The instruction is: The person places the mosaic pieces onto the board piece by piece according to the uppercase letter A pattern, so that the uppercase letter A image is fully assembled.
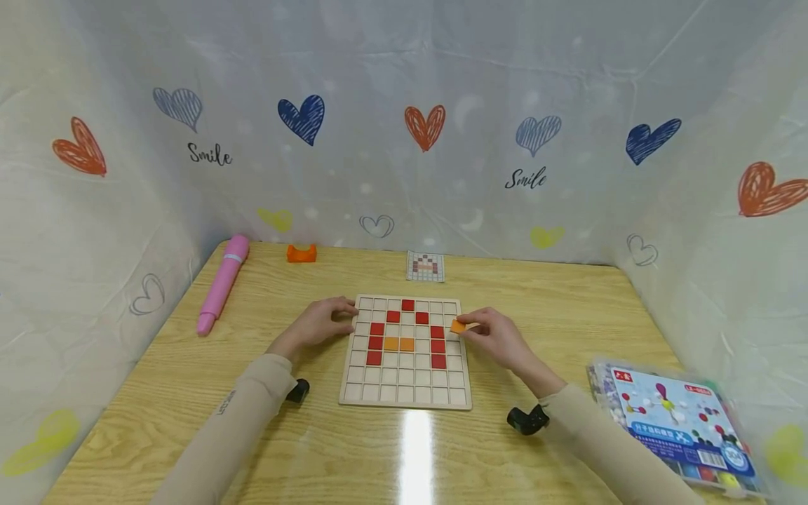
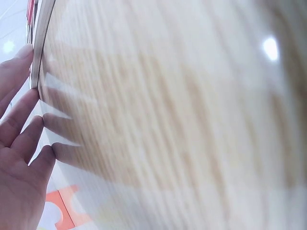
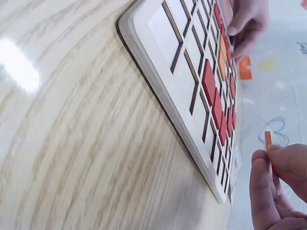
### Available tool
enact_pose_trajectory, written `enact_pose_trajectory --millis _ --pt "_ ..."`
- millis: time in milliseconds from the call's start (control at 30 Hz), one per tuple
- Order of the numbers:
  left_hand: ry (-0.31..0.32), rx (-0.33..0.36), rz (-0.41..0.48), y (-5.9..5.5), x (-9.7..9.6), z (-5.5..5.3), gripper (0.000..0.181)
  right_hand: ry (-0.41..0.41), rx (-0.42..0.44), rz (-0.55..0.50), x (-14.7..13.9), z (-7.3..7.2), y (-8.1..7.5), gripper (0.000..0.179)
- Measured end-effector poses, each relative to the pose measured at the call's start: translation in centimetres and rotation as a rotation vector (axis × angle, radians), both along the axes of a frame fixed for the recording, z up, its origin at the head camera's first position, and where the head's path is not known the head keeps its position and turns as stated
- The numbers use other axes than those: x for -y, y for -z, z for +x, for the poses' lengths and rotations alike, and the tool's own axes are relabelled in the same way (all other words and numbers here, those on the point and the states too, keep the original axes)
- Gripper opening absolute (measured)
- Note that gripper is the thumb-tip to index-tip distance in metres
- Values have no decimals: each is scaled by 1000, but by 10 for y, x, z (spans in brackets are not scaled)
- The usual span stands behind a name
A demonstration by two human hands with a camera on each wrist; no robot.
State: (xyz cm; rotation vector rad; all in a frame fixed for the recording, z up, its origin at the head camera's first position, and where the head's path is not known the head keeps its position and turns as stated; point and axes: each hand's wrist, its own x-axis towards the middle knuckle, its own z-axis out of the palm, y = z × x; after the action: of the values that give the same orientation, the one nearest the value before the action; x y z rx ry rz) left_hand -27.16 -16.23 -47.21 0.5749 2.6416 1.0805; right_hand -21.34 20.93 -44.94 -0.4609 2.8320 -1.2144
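A square wooden grid board (image 1: 404,395) lies on the table, with several red tiles (image 1: 438,346) forming a peaked arch in its cells. Two orange tiles (image 1: 399,344) sit side by side inside the arch, next to the left red column. My right hand (image 1: 501,340) pinches another orange tile (image 1: 458,326) between thumb and fingertips, raised over the board's right edge. In the right wrist view that tile (image 3: 268,138) shows edge-on. My left hand (image 1: 318,324) rests at the board's upper left edge, its fingertips (image 2: 29,93) against the side and its fingers loosely extended.
Behind the board lies a small printed pattern card (image 1: 426,267). A pink cylinder (image 1: 224,284) and an orange bracket-like piece (image 1: 301,254) are at the back left. A clear box with a molecule-model label (image 1: 682,414) stands at the right. A heart-print curtain (image 1: 366,175) encloses the table.
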Motion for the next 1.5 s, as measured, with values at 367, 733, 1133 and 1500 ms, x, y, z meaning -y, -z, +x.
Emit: enact_pose_trajectory --millis 367,733,1133,1500 --pt "1 -8 1 -2 -1 1 35 -4 10 -22 16 3 7 28" --pt "-5 -8 11 -1 -1 1 35 -62 27 21 30 -2 13 25" --pt "-12 12 7 -3 -1 2 35 -137 33 75 38 -3 15 25" --pt "-3 -5 -9 -4 -2 3 36 -182 25 99 47 -3 16 22"
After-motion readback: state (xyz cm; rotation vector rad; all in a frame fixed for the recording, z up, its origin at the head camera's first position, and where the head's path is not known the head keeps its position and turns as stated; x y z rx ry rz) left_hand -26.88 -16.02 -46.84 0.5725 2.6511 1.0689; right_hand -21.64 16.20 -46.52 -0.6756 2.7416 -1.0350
